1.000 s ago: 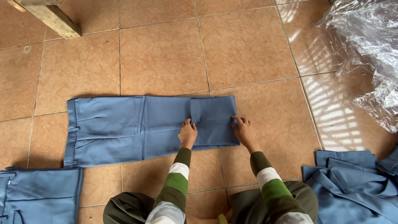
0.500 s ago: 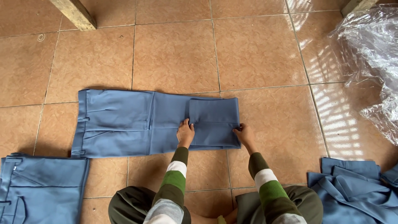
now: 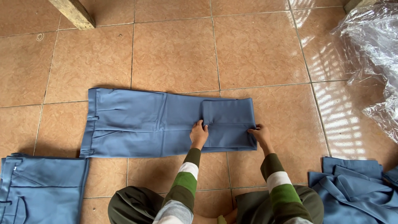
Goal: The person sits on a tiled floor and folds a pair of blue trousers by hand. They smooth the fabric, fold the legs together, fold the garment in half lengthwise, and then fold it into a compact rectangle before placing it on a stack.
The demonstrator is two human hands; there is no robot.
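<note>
Both hands are pressed flat, fingers loosely spread, on folded blue cloth trousers (image 3: 166,124): left hand (image 3: 198,135) at the fold's edge, right hand (image 3: 260,133) at its end. Bare tiled floor (image 3: 174,54) lies beyond.

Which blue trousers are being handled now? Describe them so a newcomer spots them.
On the tiled floor, they are the trousers laid flat in the middle, with both hands on them. Unlike the piles at either bottom corner, their leg end is folded back into a smaller panel.
</note>
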